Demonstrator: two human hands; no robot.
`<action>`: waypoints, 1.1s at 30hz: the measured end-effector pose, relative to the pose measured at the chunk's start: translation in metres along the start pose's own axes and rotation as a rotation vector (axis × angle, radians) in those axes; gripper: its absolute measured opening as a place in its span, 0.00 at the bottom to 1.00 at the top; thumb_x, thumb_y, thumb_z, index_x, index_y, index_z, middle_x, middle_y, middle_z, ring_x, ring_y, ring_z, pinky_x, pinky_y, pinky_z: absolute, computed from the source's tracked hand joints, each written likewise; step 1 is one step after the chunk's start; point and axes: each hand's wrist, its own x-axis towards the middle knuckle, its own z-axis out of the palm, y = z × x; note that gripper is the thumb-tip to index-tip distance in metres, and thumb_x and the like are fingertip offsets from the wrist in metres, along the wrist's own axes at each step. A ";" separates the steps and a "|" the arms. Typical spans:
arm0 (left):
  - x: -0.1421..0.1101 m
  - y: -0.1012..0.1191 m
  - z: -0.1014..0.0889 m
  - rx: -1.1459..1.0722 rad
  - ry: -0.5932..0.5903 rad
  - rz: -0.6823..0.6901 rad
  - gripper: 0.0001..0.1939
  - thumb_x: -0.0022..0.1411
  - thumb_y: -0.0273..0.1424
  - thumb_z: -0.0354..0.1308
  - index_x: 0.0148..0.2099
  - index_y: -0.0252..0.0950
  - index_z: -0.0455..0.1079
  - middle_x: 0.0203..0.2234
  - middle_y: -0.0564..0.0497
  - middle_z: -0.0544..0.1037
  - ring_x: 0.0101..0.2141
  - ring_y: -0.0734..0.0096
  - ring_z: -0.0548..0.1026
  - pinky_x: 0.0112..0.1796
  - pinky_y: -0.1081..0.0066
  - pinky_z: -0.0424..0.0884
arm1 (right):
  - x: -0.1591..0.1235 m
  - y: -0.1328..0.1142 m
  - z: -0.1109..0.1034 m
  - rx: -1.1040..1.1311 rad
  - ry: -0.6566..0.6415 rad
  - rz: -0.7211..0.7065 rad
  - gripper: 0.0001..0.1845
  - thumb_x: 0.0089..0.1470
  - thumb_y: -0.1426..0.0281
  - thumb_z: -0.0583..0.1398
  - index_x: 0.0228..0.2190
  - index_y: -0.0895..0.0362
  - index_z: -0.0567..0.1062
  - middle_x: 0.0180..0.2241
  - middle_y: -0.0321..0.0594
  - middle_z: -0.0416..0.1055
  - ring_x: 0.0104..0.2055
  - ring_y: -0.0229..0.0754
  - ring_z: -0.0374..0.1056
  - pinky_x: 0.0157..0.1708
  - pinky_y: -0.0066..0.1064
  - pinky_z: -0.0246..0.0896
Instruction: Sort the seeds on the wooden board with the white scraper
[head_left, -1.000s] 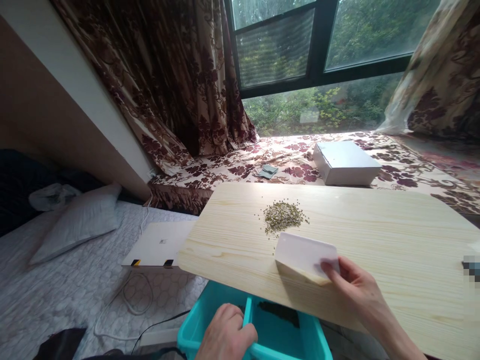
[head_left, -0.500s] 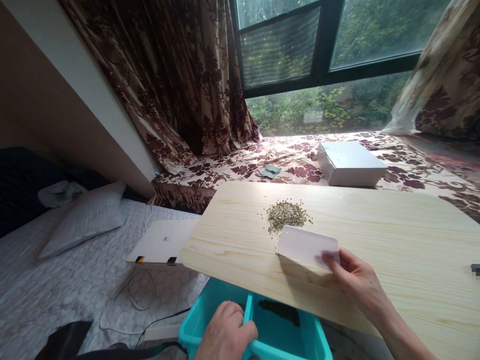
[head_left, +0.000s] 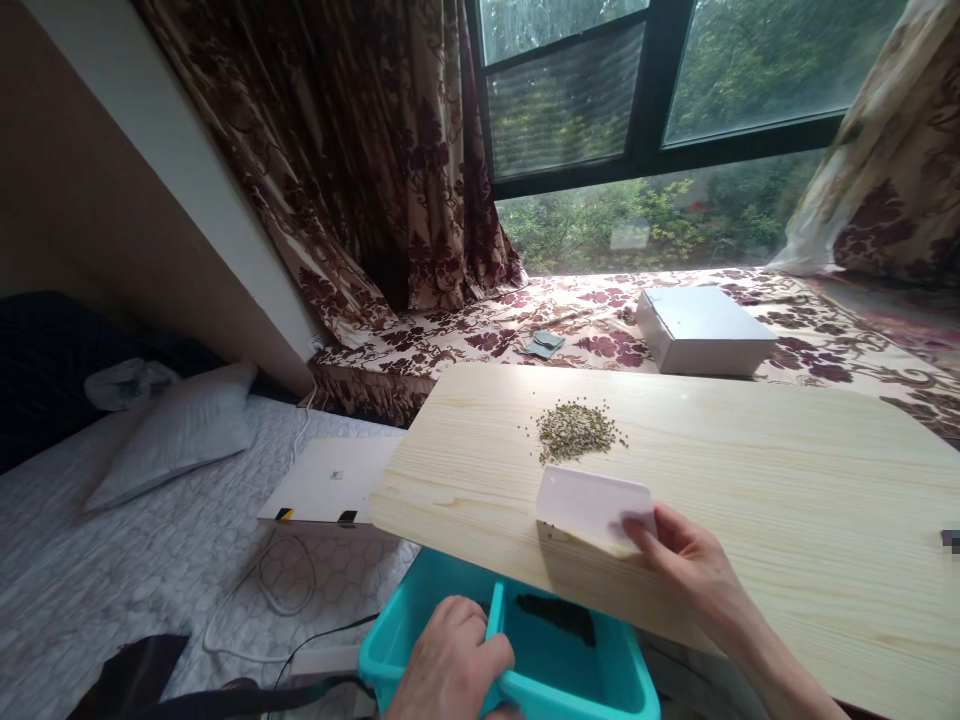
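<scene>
A small heap of green seeds (head_left: pixel 576 432) lies on a pale wooden board (head_left: pixel 750 500). My right hand (head_left: pixel 694 572) pinches a white plastic scraper (head_left: pixel 592 505) by its right end; the scraper stands on the board just in front of the heap. A few stray seeds sit by its lower left corner. Below the board's near edge is a teal plastic bin (head_left: pixel 577 660) with dark material inside. My left hand (head_left: pixel 454 665) is closed over the bin's rim.
A white box (head_left: pixel 701 328) and a small grey-green cloth (head_left: pixel 541 345) rest on the floral window seat behind the board. To the left is a bed with a pillow (head_left: pixel 176 432), a flat white device (head_left: pixel 326 480) and cables (head_left: pixel 277 590). Curtains flank the window.
The scraper and my right hand have slid slightly left and toward me, away from the seed heap. My left hand stays on the bin's rim.
</scene>
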 end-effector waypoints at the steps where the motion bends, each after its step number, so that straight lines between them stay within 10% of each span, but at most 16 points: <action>1: 0.001 0.002 -0.005 -0.006 -0.028 -0.023 0.23 0.42 0.43 0.73 0.32 0.38 0.65 0.28 0.55 0.68 0.36 0.64 0.67 0.38 0.65 0.62 | -0.005 -0.001 0.000 -0.009 -0.025 0.003 0.22 0.45 0.51 0.64 0.34 0.55 0.82 0.34 0.45 0.81 0.38 0.51 0.76 0.37 0.35 0.73; 7: 0.003 0.010 -0.024 -0.019 -0.140 -0.074 0.19 0.48 0.41 0.71 0.34 0.38 0.67 0.31 0.54 0.69 0.38 0.63 0.67 0.38 0.66 0.63 | -0.030 -0.011 -0.008 -0.036 -0.258 0.016 0.21 0.49 0.53 0.62 0.35 0.56 0.82 0.33 0.45 0.81 0.37 0.50 0.76 0.38 0.34 0.73; 13: -0.002 0.007 -0.010 -0.021 -0.031 -0.087 0.20 0.43 0.39 0.73 0.32 0.39 0.66 0.28 0.55 0.66 0.37 0.63 0.66 0.37 0.65 0.61 | -0.015 -0.015 -0.018 0.065 0.054 -0.012 0.25 0.37 0.47 0.67 0.31 0.54 0.83 0.32 0.46 0.82 0.38 0.53 0.77 0.40 0.37 0.74; 23: -0.004 0.002 0.001 0.000 0.008 -0.026 0.22 0.42 0.44 0.72 0.32 0.39 0.66 0.27 0.56 0.66 0.35 0.64 0.66 0.37 0.65 0.60 | -0.021 -0.007 -0.016 0.030 -0.066 0.049 0.25 0.40 0.48 0.66 0.32 0.54 0.82 0.33 0.46 0.82 0.40 0.54 0.77 0.40 0.37 0.74; 33: -0.005 0.001 0.002 -0.005 0.019 -0.006 0.23 0.42 0.45 0.72 0.33 0.39 0.66 0.28 0.55 0.68 0.36 0.64 0.67 0.38 0.65 0.60 | 0.030 -0.025 0.002 0.030 0.152 -0.061 0.24 0.41 0.49 0.66 0.33 0.56 0.79 0.33 0.46 0.81 0.41 0.53 0.76 0.44 0.42 0.71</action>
